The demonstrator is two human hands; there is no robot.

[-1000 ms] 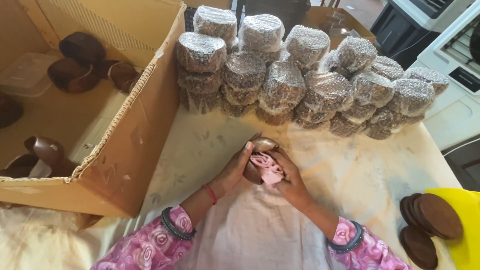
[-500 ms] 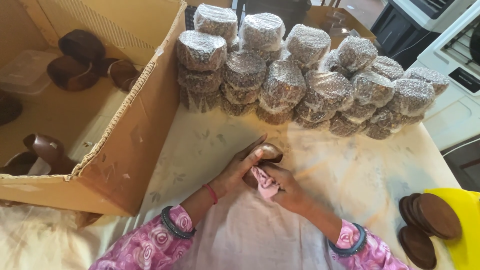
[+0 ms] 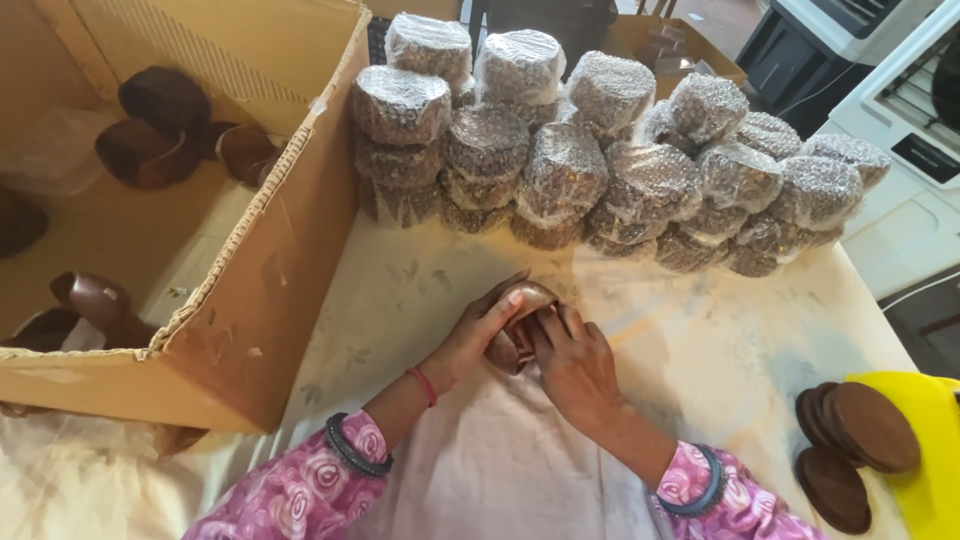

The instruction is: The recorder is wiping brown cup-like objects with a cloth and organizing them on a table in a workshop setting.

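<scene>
A small round brown wooden piece rests on the cloth-covered table between both hands. My left hand lies over its left side with fingers stretched across the top. My right hand presses against its right side, fingers curled onto it. A scrap of pink material shows faintly between the palms. Both sleeves are pink and floral, with dark bangles at the wrists.
Several bubble-wrapped round bundles are stacked along the far side of the table. A large open cardboard box at left holds dark wooden bowls. Flat brown wooden discs lie by a yellow object at right.
The pink material that was plainly visible between the hands is now mostly covered. The right hand has rolled over the brown piece and the left fingers have stretched across its top.
</scene>
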